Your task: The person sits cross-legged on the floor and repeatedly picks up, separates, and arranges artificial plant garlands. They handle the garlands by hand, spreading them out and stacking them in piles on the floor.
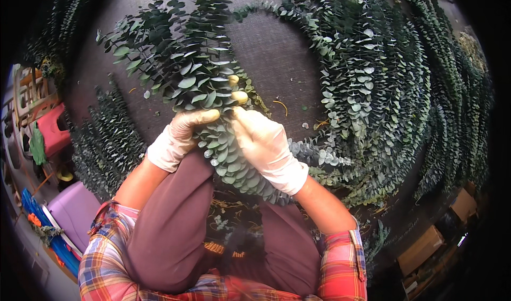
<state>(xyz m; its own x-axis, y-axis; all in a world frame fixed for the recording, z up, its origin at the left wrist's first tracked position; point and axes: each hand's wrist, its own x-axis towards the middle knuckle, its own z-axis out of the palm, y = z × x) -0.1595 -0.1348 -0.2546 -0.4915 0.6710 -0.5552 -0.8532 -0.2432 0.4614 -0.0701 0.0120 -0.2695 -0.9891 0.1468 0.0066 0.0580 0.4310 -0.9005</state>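
Observation:
Both my hands wear thin whitish gloves and meet over my lap at a bunch of eucalyptus (pixel 199 61), whose leafy tips fan out away from me. My left hand (pixel 183 133) is wrapped round the bunch, its thumb across the front and yellowish fingertips showing on the right side. Closed in a pinch, my right hand (pixel 266 147) presses against the bunch's right side, just below those fingertips. Paler eucalyptus leaves (pixel 229 162) hang below and curve down under the right hand. Exactly what its fingertips grip is mostly hidden.
A large heap of eucalyptus (pixel 367 88) lies at the right, and a smaller pile (pixel 106 141) at the left. A red plastic stool (pixel 53 130) and a purple box-like object (pixel 73 213) stand on the left. Cardboard pieces (pixel 420 249) lie at lower right. Loose bits dot the dark mat (pixel 277 51).

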